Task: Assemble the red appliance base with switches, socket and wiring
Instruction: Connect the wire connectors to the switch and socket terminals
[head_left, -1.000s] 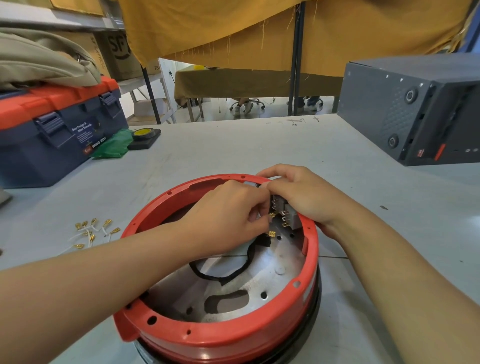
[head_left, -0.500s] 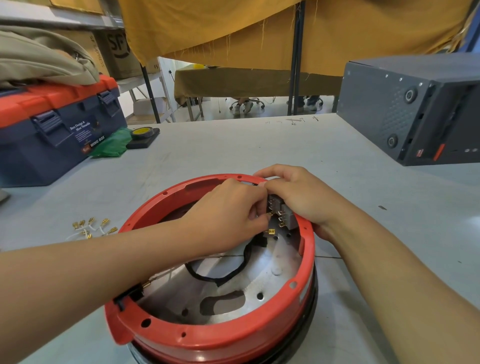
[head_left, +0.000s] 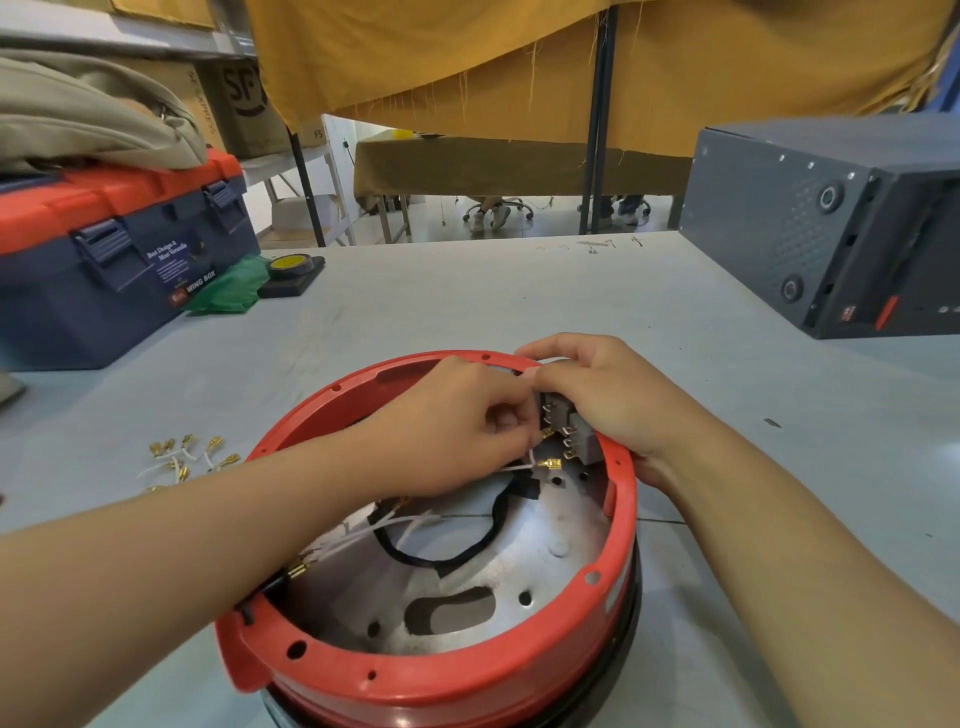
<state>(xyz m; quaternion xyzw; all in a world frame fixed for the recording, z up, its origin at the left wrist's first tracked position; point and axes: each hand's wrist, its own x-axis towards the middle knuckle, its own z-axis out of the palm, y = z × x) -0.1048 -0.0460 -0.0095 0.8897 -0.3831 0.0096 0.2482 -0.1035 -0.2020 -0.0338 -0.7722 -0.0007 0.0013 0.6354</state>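
Fingers of my left hand (head_left: 457, 421) are curled together, pinching a white wire (head_left: 530, 460) near its brass spade terminal (head_left: 549, 463), so I can steer it toward the tabs of the grey switch block (head_left: 569, 434). Meanwhile my right hand (head_left: 608, 395) wraps over the far rim of the red base (head_left: 441, 675), fingers curled on the switch block to brace it against my push. That base sits on the grey table (head_left: 467, 301) right before me, open side up. More white leads and a black cable (head_left: 447, 558) lie loose inside it. Spare terminals (head_left: 187, 457) wait on the table to its left, within reach.
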